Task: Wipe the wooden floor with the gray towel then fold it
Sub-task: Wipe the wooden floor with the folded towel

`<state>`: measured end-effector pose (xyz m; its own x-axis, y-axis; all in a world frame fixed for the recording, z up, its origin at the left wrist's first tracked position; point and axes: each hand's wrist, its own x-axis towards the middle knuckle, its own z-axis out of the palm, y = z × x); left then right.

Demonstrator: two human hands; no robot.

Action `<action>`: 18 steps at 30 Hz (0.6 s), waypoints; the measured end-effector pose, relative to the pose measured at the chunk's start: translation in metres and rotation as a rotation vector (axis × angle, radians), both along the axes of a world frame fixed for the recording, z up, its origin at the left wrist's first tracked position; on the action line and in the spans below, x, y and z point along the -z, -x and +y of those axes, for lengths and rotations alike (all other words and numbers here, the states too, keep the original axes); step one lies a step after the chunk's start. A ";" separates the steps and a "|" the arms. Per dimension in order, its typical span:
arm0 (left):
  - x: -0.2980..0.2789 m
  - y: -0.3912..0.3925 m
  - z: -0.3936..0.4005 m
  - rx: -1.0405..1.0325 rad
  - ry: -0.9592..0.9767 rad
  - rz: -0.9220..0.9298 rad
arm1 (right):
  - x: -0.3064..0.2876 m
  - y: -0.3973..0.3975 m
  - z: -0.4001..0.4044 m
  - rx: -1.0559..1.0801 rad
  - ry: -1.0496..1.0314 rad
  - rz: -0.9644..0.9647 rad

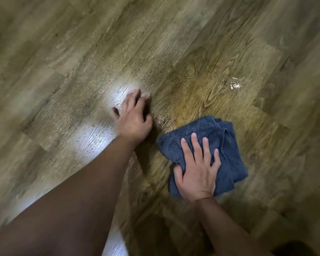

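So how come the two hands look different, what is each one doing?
The right hand lies flat on the gray towel, fingers straight and spread; the left hand rests on the bare wooden floor with no cloth under it. The right hand looks sharp and brightly lit; the left hand is blurry and farther from the camera. Both are palm down, pressing downward.

Two bare forearms, thin band at the right wrist (204, 197)

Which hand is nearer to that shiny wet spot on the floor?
The right. The right hand presses flat on the towel, below and left of the wet spot. The left hand rests on the bare floor, farther off to the spot's left.
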<state>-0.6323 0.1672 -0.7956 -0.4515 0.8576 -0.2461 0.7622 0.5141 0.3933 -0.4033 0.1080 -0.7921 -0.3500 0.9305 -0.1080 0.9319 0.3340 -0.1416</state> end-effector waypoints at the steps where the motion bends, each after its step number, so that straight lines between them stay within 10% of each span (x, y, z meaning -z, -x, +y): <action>1: 0.000 0.012 -0.011 -0.074 0.083 -0.021 | -0.001 0.000 0.000 0.002 0.005 -0.007; 18: -0.015 0.043 -0.035 0.009 0.476 -0.179 | -0.003 0.145 0.117 -0.013 0.049 0.012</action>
<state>-0.6754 0.1320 -0.7806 -0.3599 0.6351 -0.6835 0.7092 0.6622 0.2418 -0.5478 0.2246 -0.7890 -0.3637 0.9195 -0.1491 0.9256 0.3387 -0.1688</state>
